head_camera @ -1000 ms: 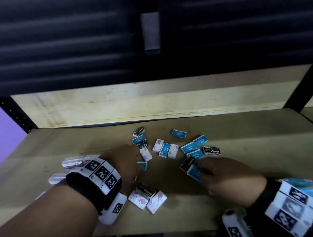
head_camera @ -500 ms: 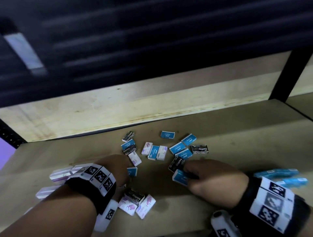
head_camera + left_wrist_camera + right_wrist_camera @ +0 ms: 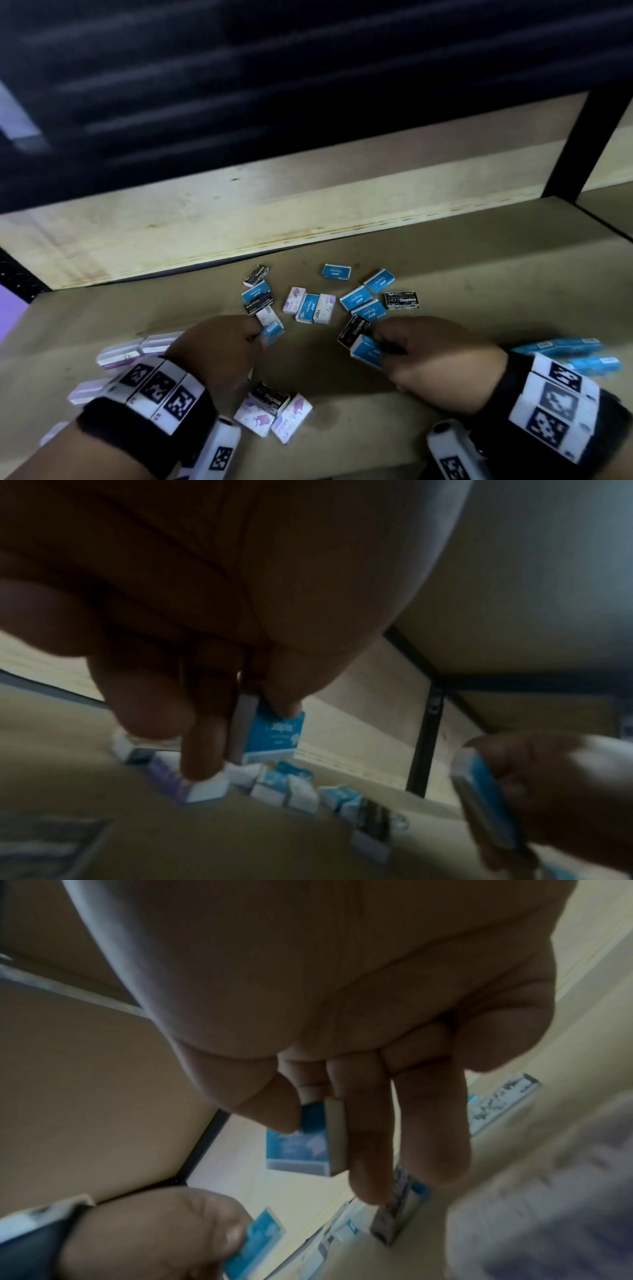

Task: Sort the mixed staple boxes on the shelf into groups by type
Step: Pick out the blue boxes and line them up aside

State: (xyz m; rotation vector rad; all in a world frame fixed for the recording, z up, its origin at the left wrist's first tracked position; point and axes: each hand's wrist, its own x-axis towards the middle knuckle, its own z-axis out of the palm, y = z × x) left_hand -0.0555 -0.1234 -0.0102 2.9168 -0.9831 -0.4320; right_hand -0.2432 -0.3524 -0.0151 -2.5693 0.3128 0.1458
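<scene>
- Left hand (image 3: 219,346): grasping a blue staple box (image 3: 272,331) between thumb and fingertips, just off the shelf (image 3: 479,274) surface; left wrist view confirms the pinch, thumb on the blue face.
- Right hand (image 3: 435,356): grasping a second blue box (image 3: 365,351), thumb on top, fingers on the side; this box sits at 3 o'clock from the left hand's box, well apart.
- Black box (image 3: 352,329) lies touching the right hand's box, at its 11 o'clock.
- Loose mixed pile (image 3: 313,306) at 12 o'clock from both hands, mid-shelf: blue, black and white-purple boxes jumbled, several touching.
- Lone blue box (image 3: 336,271) at the far edge of the pile, apart from the rest.
- Black "Staples" box (image 3: 401,300) at the pile's 3 o'clock end, just beside two blue ones.
- White-purple row (image 3: 137,349) at 9 o'clock from the left hand, boxes side by side, partly hidden by the wrist.
- Blue row (image 3: 565,353) at 3 o'clock from the right hand, blurred; count unclear, looks like at least two.
- Small cluster (image 3: 274,409) at 6 o'clock from the left hand: one black box lying on top of white-purple ones, near the shelf's front edge.
- Both wrists wear black bands with printed square markers (image 3: 161,390).
- Dark upright post (image 3: 579,137) at the shelf's 2 o'clock corner.
</scene>
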